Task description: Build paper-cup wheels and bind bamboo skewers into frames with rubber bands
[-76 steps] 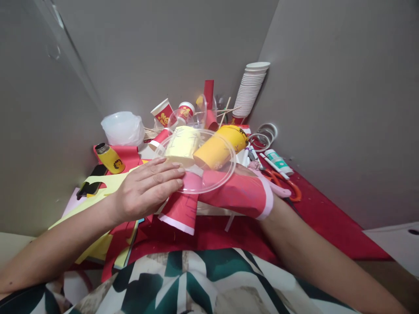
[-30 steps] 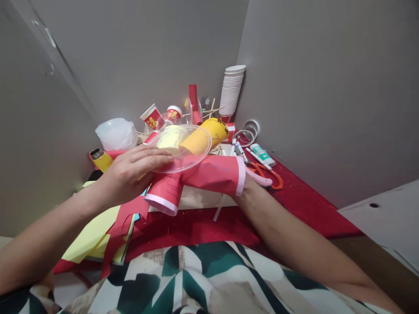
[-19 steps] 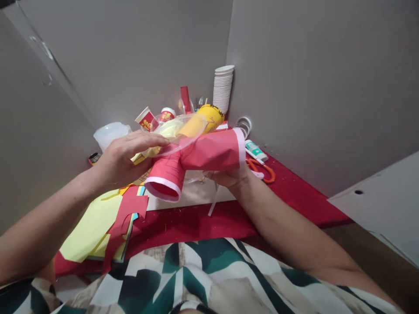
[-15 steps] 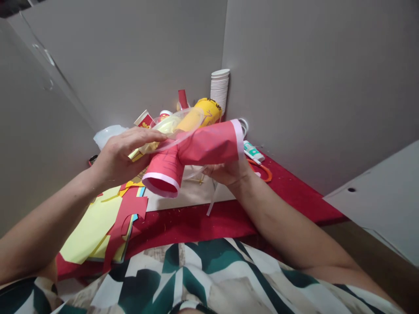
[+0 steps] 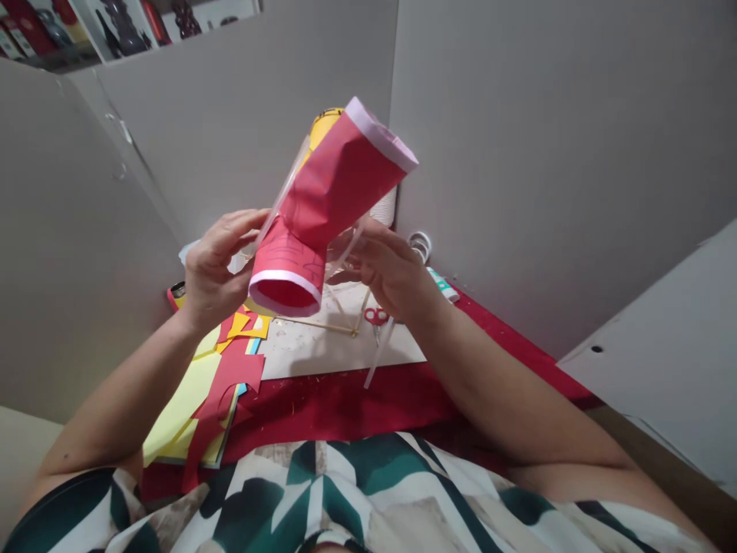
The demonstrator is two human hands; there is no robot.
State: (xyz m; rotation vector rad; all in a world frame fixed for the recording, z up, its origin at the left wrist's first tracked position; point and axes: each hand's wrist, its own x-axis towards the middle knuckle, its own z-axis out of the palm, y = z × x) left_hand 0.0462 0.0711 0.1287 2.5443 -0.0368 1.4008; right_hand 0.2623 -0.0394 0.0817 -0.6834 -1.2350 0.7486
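Note:
Raised above the table is a branching paper tube model (image 5: 339, 184), red with pale pink rims and faint pen lines. Behind it shows part of a yellow tube (image 5: 325, 121) with dark marks at its end. A clear plastic piece (image 5: 283, 188) runs edge-on along the model's left side; its full shape is hidden. My left hand (image 5: 222, 257) grips the model's left side, fingers and thumb curled at the plastic edge. On the other side my right hand (image 5: 394, 269) supports it with bent fingers at a clear curved rim (image 5: 348, 250). The model hides some fingertips.
Red-handled scissors (image 5: 376, 316) and thin sticks (image 5: 322, 326) lie on a white sheet (image 5: 305, 361). Yellow and red paper scraps (image 5: 216, 376) are at the left. Stacked white cups (image 5: 385, 207), tape rolls (image 5: 421, 244) and a white-green tube (image 5: 442, 284) stand near the grey walls.
The model has been lifted and turned, its long red arm swinging from level to pointing up right. The clear plastic now appears edge-on. Both hands keep hold; the camera view has tilted upward.

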